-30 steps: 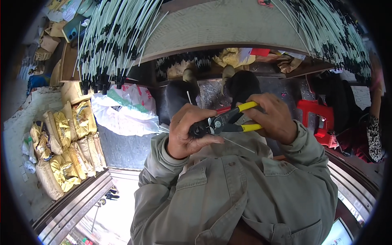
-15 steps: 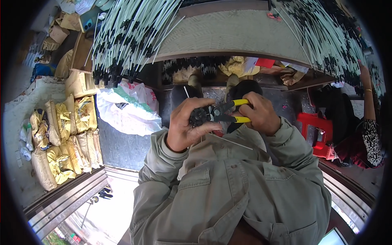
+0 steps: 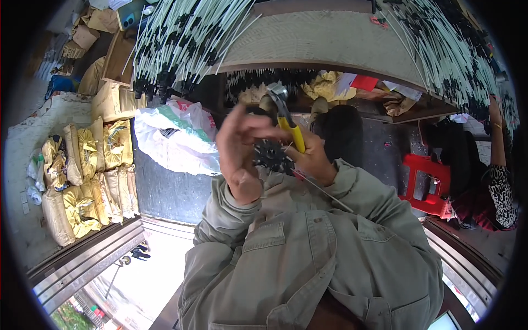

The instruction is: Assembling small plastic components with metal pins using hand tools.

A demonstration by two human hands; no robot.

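Note:
My right hand (image 3: pixel 316 159) is closed around cutting pliers with yellow handles (image 3: pixel 293 132), their dark metal head pointing up and away from me. The same hand's thumb and fingers are at the edge of a round black toothed part (image 3: pixel 271 155) in front of my chest. A thin pale rod (image 3: pixel 330 193) slants down to the right just below that hand. My left hand (image 3: pixel 239 151) is beside the black part, its fingers apart and blurred by motion, with nothing visible in them. Whether its palm touches the part cannot be made out.
Bundles of pale rods with black ends (image 3: pixel 184 47) lie on the left of the bench (image 3: pixel 324 44), and more (image 3: pixel 451 60) on its right. White plastic bags (image 3: pixel 176 146) and stacked brown packets (image 3: pixel 110 195) are at left. A red plastic stool (image 3: pixel 426 181) and another person's arm (image 3: pixel 496 143) are at right.
The pliers have turned from pointing left, with handles spread, to pointing upward in my right hand. My left hand has come off its grip around the black part, fingers now apart.

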